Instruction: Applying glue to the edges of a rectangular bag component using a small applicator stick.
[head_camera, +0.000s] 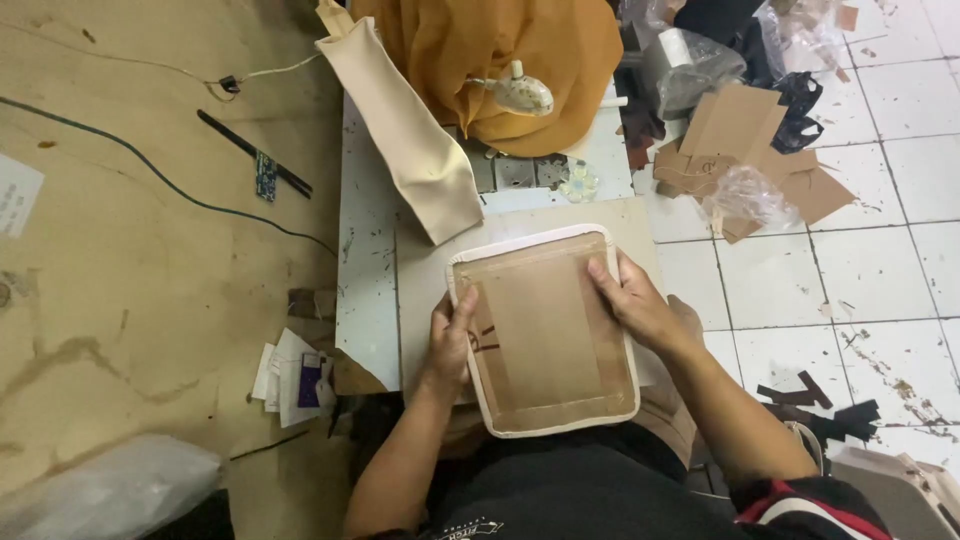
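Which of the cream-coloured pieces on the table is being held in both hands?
The flat rounded-rectangle panel with the brown cardboard face, gripped by left hand and right hand. The long folded cream piece lies untouched.

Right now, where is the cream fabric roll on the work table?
In the head view, the cream fabric roll lies at the table's far left, beside the mustard cloth, beyond the panel.

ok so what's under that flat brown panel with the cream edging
The panel lies partly on the white worktable, and its near end overhangs the person's lap. The left hand and right hand press on it. Whatever lies directly beneath is covered.
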